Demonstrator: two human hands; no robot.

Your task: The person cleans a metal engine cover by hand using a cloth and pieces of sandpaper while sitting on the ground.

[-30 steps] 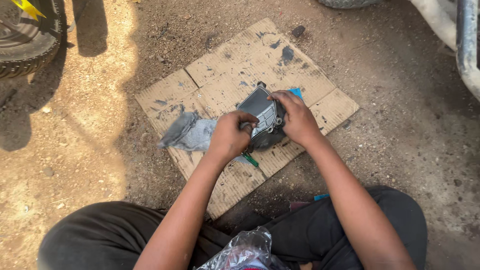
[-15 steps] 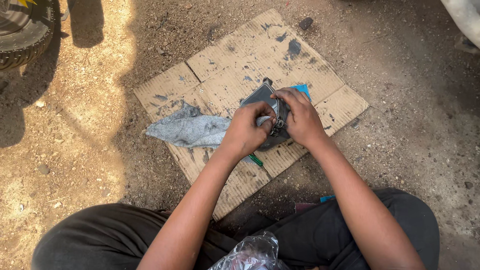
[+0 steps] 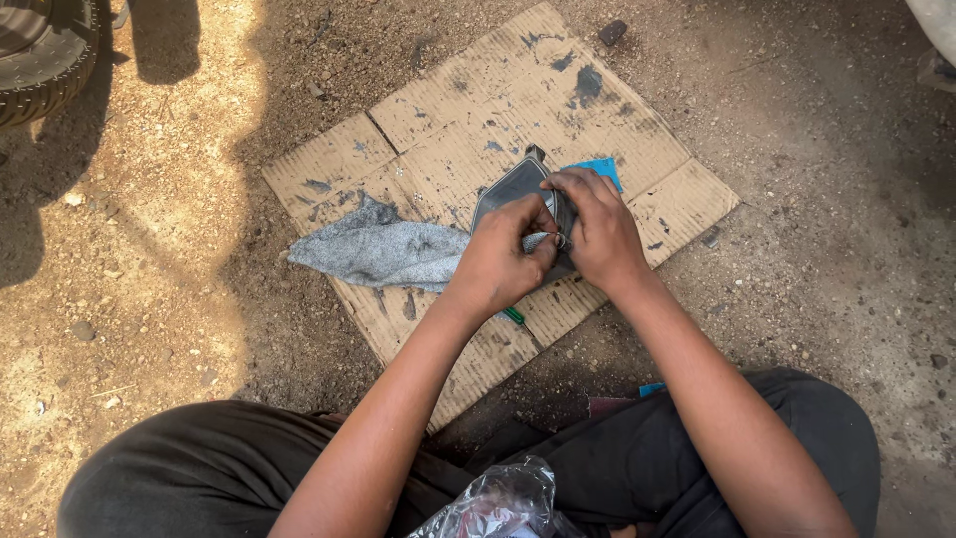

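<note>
Left hand (image 3: 498,264) and right hand (image 3: 597,229) both clamp dark grey angular plastic part (image 3: 508,189) over stained cardboard sheet (image 3: 448,110); grey rag (image 3: 378,249) alongside. Risk: greasy part likely slips from fingers onto dirt.

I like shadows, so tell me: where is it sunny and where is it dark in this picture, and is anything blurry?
Head view: bright sun on the dirt at left; shade across the right ground and part of the cardboard. The left hand and right hand look sharp on the dark part; the rag too. The plastic bag at the bottom glints.
</note>
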